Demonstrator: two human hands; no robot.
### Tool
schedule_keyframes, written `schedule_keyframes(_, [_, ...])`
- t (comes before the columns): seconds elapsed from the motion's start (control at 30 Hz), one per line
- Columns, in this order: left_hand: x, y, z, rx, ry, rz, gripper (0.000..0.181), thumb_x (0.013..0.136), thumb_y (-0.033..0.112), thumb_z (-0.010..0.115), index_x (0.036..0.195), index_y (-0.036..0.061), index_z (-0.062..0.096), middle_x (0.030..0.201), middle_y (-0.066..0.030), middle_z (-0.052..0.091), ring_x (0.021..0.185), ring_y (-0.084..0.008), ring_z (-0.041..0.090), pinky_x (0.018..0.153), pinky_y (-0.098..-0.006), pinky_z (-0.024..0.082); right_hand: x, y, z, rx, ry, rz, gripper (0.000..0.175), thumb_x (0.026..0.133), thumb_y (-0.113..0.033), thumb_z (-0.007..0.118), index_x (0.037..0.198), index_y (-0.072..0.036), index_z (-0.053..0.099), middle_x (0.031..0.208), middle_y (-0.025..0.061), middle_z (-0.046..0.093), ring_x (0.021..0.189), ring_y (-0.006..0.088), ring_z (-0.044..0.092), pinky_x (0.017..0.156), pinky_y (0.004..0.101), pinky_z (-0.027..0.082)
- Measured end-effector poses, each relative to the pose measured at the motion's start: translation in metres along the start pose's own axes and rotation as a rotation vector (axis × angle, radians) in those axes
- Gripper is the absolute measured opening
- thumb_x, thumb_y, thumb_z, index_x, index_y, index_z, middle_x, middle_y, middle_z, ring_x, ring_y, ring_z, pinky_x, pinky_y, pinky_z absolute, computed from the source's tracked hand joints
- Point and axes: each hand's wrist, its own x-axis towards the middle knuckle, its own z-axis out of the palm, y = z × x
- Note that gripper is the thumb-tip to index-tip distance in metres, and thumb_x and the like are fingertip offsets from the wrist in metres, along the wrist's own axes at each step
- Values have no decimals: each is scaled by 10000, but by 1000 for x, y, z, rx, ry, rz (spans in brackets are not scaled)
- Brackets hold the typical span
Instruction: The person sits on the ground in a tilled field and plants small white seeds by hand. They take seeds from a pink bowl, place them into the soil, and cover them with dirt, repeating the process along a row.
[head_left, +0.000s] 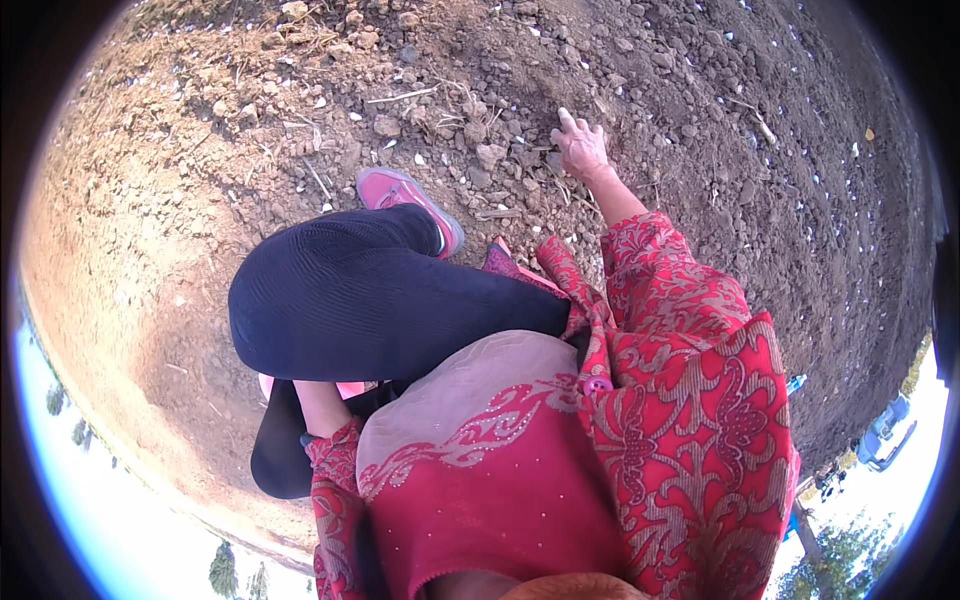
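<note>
My right hand (581, 146) reaches out over loose brown soil (660, 112), its back turned up. One finger stretches forward to the ground and the others are bent. Nothing shows in the fingers, but the palm side is hidden. Small white pieces that look like garlic cloves lie scattered around, among them one clove (517, 139) near the hand and another clove (419, 159) farther left. My left forearm (322, 409) goes behind my bent thigh, and the left hand is out of sight there.
A pink shoe (401, 199) is planted on the cloddy ground below my dark-trousered knee (277, 300). Dry stalks (405, 95) and stones (491, 156) lie between shoe and hand. My loose red patterned jacket (675, 300) hangs near the ground. A blue vehicle (885, 435) stands far off at right.
</note>
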Motion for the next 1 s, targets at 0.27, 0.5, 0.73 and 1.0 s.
schedule_keyframes(0.27, [-33, 5, -1, 40, -20, 53, 356, 936, 176, 422, 1181, -20, 592, 1257, -207, 567, 1049, -262, 544, 948, -433, 415, -79, 6, 13, 27, 12, 37, 144, 749, -157, 613, 876, -138, 678, 1139, 69, 489, 1133, 288, 437, 814, 486, 440])
schedule_keyframes(0.5, [-57, 16, -6, 65, -6, 121, 372, 935, 178, 413, 1196, -28, 579, 1277, -215, 553, 1105, -287, 542, 994, -461, 397, -47, -31, -10, 74, -118, 32, 179, 803, -138, 541, 911, -105, 680, 1044, 111, 570, 1015, 303, 545, 793, 492, 444])
schedule_keyframes(0.73, [-63, 25, -26, -146, -125, 28, 430, 926, 187, 383, 1249, -59, 523, 1335, -240, 500, 1280, -366, 441, 1100, -531, 289, 85, -49, -28, 474, 207, -21, 317, 744, 4, 528, 1030, -78, 638, 991, 154, 573, 984, 352, 566, 836, 441, 486])
schedule_keyframes(1.0, [-40, 14, -6, -6, 208, 42, 309, 957, 219, 458, 1054, -11, 640, 1034, -170, 653, 1003, -275, 617, 912, -458, 469, 192, -43, -21, 470, 161, -87, 356, 751, 5, 571, 1076, -102, 667, 1062, 169, 567, 1008, 370, 593, 861, 445, 494])
